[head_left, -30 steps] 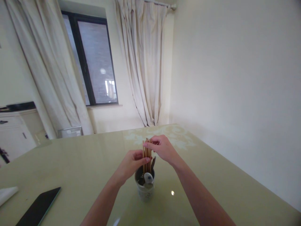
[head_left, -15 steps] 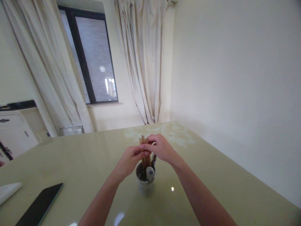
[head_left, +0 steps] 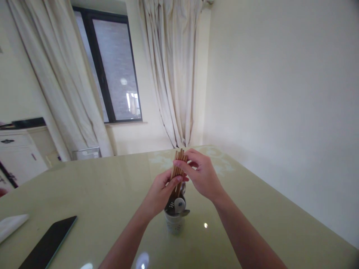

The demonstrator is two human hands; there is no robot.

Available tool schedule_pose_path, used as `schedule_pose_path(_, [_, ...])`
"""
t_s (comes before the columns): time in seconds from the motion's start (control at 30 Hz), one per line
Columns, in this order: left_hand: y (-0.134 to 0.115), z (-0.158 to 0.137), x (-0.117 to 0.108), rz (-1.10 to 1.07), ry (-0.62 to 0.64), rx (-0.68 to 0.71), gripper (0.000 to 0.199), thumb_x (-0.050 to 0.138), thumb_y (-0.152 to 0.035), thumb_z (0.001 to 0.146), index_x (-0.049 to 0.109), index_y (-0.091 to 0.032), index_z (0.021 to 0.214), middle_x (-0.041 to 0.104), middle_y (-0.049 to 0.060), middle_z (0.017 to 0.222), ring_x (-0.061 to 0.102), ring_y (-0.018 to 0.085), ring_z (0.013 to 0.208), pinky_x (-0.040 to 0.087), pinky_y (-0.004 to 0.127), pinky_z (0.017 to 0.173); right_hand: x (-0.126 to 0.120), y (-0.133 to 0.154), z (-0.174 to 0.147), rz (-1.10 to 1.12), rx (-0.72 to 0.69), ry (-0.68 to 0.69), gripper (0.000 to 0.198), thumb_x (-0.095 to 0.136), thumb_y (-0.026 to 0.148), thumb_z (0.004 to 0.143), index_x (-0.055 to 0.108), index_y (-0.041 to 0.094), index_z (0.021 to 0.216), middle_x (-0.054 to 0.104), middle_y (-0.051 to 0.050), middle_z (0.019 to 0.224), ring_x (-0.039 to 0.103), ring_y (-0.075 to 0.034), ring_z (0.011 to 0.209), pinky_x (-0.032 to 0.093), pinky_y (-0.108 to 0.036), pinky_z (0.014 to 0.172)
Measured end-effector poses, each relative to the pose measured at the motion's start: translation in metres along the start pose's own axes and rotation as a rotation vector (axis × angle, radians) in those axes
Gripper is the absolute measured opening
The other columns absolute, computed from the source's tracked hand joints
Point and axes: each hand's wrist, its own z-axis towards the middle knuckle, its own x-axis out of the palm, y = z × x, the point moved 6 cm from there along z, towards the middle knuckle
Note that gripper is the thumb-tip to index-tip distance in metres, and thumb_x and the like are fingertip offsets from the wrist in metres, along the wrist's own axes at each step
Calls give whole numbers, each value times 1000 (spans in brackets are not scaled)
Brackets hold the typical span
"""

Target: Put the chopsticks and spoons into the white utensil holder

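Note:
A bundle of wooden chopsticks (head_left: 177,171) stands nearly upright between my hands, above a patterned ceramic holder (head_left: 174,225). My left hand (head_left: 161,192) is closed round the lower part of the bundle. Higher up, my right hand (head_left: 202,172) grips the chopsticks between thumb and fingers. Whether their lower ends are still inside the holder is hard to tell. In the holder's mouth sit a white spoon (head_left: 180,205) with a blue mark and a metal utensil (head_left: 184,213) leaning over the rim. Another shiny metal piece (head_left: 183,188) shows behind the chopsticks.
The holder stands on a pale green glossy table (head_left: 112,194). A dark tablet-like slab (head_left: 49,241) and a white object (head_left: 12,226) lie at the left. A wall (head_left: 280,112) borders the table's right side; curtains (head_left: 174,74) hang behind.
Both hands have risen slightly and moved right, lifting the chopsticks higher. The metal utensil now leans out over the holder's right rim.

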Motion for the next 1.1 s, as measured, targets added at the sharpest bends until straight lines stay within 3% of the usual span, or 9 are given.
schedule_pose_path(0.17, [-33, -14, -2, 129, -78, 43, 35, 52, -46, 103, 71, -18, 90, 65, -1, 74, 52, 13, 64, 41, 23, 59, -8, 34, -9, 68, -107, -69, 14, 71, 26, 97, 75, 20, 85, 66, -1, 85, 65, -15, 81, 57, -28, 74])
schedule_pose_path(0.23, [-46, -18, -4, 164, -88, 71, 35, 51, -45, 103, 70, -19, 89, 68, 0, 77, 56, 14, 69, 44, 24, 64, -14, 45, -14, 50, -148, -120, 8, 72, 27, 97, 76, 23, 102, 70, -3, 96, 68, -18, 88, 60, -32, 80])
schedule_pose_path(0.37, [-61, -22, -10, 252, -55, 104, 32, 49, -40, 104, 66, -21, 85, 69, 0, 79, 62, 17, 75, 47, 25, 69, -27, 69, -26, -106, -284, -242, 55, 69, 26, 99, 51, 33, 151, 62, -9, 146, 66, -27, 122, 59, -46, 102])
schedule_pose_path(0.53, [-57, -23, -12, 233, 40, 88, 30, 47, -39, 105, 64, -21, 88, 69, 2, 80, 64, 17, 77, 49, 27, 71, -10, 77, -29, -304, -377, 3, 60, 63, 32, 103, 42, 35, 159, 57, -5, 156, 55, -30, 141, 48, -52, 118])
schedule_pose_path(0.63, [-49, -17, -19, 205, 28, 70, 31, 47, -42, 104, 64, -21, 88, 69, 2, 80, 64, 17, 76, 50, 27, 70, -6, 67, -25, -310, -353, 20, 60, 62, 34, 104, 42, 33, 160, 54, -6, 159, 53, -28, 144, 47, -50, 119])
schedule_pose_path(0.73, [-27, -8, -39, 143, -69, -40, 32, 53, -48, 100, 66, -20, 91, 66, 0, 75, 61, 15, 68, 51, 26, 65, -10, 45, -16, -303, -222, -49, 57, 61, 38, 104, 45, 30, 158, 54, -8, 159, 53, -28, 144, 48, -50, 117])
schedule_pose_path(0.83, [21, -3, -64, -7, -186, -261, 36, 64, -51, 91, 66, -18, 105, 68, 1, 83, 62, 14, 69, 55, 27, 66, -15, 12, -5, -307, -38, -58, 50, 60, 40, 104, 53, 23, 151, 67, -13, 145, 66, -27, 127, 54, -45, 105])
schedule_pose_path(0.97, [101, -13, -74, -167, -178, -579, 42, 80, -50, 76, 65, -17, 98, 68, 4, 89, 66, 17, 78, 60, 32, 72, -7, -43, 0, -449, 222, 228, 28, 58, 35, 103, 77, 16, 113, 81, -11, 105, 74, -24, 94, 52, -35, 84])
schedule_pose_path(1.1, [148, -23, -70, -45, -109, -642, 50, 82, -59, 64, 63, -18, 86, 68, 4, 80, 66, 19, 76, 57, 32, 71, 12, -84, -12, -508, 372, 525, 25, 72, 40, 92, 79, 16, 94, 80, -8, 93, 71, -22, 83, 46, -29, 70])
